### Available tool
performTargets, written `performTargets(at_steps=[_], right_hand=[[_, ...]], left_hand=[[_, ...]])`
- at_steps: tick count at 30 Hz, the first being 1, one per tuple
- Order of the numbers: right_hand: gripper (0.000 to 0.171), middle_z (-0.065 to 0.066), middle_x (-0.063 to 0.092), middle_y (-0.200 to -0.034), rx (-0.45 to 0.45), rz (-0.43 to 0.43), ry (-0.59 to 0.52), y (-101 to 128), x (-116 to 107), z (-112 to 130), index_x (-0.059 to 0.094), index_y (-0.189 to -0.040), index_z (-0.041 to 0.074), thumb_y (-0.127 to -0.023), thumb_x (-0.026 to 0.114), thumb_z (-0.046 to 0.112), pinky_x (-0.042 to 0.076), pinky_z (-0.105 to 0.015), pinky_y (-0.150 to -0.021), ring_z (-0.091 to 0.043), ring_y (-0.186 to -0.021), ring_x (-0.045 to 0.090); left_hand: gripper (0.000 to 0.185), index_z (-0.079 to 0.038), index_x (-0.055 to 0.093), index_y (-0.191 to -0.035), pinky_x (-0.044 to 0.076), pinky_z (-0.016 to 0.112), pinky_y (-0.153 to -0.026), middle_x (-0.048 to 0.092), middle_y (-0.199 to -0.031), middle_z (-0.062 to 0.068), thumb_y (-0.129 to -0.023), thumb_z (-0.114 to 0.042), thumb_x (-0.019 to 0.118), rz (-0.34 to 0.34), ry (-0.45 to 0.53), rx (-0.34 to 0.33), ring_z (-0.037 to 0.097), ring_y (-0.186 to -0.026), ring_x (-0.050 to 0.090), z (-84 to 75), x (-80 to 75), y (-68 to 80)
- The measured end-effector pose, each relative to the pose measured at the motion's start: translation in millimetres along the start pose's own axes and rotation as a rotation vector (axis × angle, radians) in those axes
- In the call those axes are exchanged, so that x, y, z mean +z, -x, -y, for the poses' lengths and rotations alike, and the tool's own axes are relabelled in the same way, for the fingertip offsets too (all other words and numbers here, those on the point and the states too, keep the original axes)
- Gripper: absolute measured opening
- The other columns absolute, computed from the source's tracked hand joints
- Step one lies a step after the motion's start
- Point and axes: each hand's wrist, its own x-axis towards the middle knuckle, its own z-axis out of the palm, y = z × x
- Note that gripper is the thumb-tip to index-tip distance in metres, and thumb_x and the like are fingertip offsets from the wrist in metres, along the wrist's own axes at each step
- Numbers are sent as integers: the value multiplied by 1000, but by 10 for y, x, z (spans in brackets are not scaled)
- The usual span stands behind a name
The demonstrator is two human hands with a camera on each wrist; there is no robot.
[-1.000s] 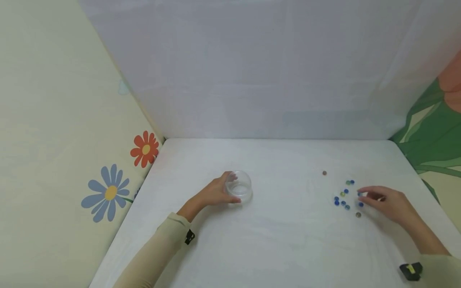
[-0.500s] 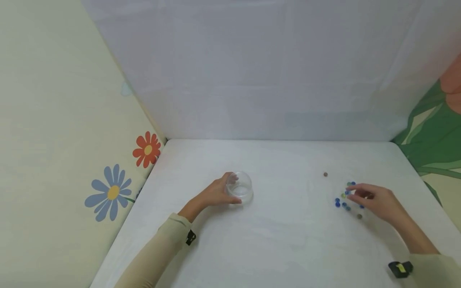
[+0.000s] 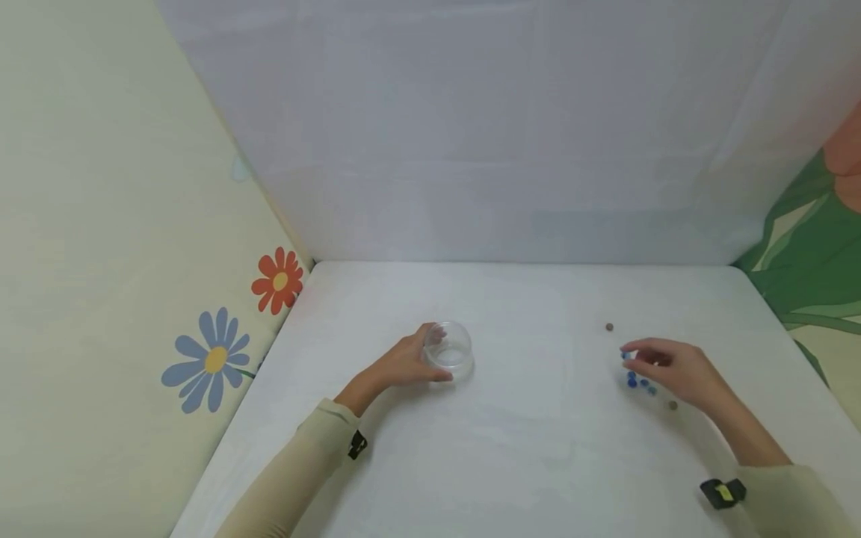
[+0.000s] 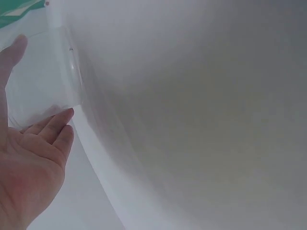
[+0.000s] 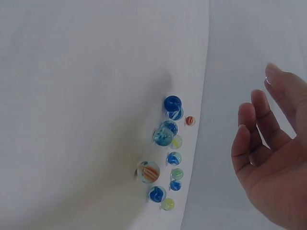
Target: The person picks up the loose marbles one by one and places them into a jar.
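Observation:
My left hand (image 3: 403,360) holds a clear round plastic container (image 3: 452,351) by its side, thumb at the near side and fingers round the far side. The left wrist view shows the same container (image 4: 45,79) between the thumb and the fingers. Nothing can be made out inside it. My right hand (image 3: 676,370) pinches a blue marble (image 3: 625,356) between thumb and fingertips, above the loose marbles (image 3: 631,382). In the right wrist view the marbles, blue (image 5: 157,194), green, yellow and orange-striped (image 5: 147,172), lie on the white surface; the pinched one is mostly hidden.
A brownish marble (image 3: 609,326) lies apart towards the back, another brownish marble (image 3: 673,405) nearer the front. The white-covered table (image 3: 511,448) has a white cloth wall (image 3: 484,149) behind it and flower-printed panels at both sides.
My right hand has moved left over the marbles with the pinched marble, uncovering table at the right. My left hand and the container have stayed nearly in place.

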Motion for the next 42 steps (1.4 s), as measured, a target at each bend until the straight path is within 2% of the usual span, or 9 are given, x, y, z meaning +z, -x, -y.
performTargets(at_steps=[4, 9, 14, 18, 24, 33, 42], right_hand=[[30, -3, 70, -94, -10, 5, -5, -45, 32, 73, 71, -121, 10, -94, 73, 25, 51, -22, -69, -19, -86, 61], [28, -2, 69, -92, -42, -5, -10, -88, 79, 156, 73, -119, 10, -93, 74, 22, 51, -24, -69, -19, -86, 61], [27, -2, 69, -90, -71, -22, -36, -134, 127, 210, 74, -116, 10, -92, 76, 22, 52, -30, -66, -18, -82, 60], [26, 0, 69, -89, -109, -16, -56, -175, 147, 253, 74, -114, 11, -92, 76, 24, 52, -29, -65, -15, -80, 60], [26, 0, 68, -90, -140, 22, -77, -232, 195, 373, 74, -116, 10, -93, 75, 21, 50, -24, -65, -15, -81, 59], [24, 2, 68, -90, -181, 42, -115, -335, 335, 570, 75, -115, 13, -93, 75, 21, 51, -25, -67, -15, -82, 60], [22, 4, 68, -88, -229, 77, -167, -435, 457, 758, 75, -114, 14, -92, 76, 21, 52, -26, -69, -13, -81, 60]], left_hand=[[101, -12, 34, -153, 43, 48, -109, 51, -151, 6, -75, -45, 89, 2, -9, -9, 28, -139, 47, 0, 6, 4], [101, -11, 34, -153, 45, 49, -107, 51, -149, 12, -75, -47, 88, 5, -28, -9, 30, -135, 50, -8, -3, 10], [110, -9, 31, -156, 45, 51, -106, 49, -149, 16, -73, -53, 88, -7, -100, -11, 32, -134, 51, -23, -31, 15], [118, -10, 26, -159, 39, 51, -113, 41, -158, 13, -71, -58, 88, -20, -149, -6, 32, -141, 44, -43, -52, 9], [119, -17, 22, -162, 33, 52, -117, 28, -166, 6, -72, -64, 83, -30, -194, -21, 28, -150, 32, -89, -52, 14], [115, -16, 22, -162, 39, 53, -113, 29, -165, 7, -77, -73, 73, -18, -287, -22, 29, -148, 36, -92, -18, 18], [115, -14, 18, -163, 36, 50, -116, 25, -167, 7, -80, -77, 65, -15, -373, 0, 28, -150, 32, -131, -41, 22]])
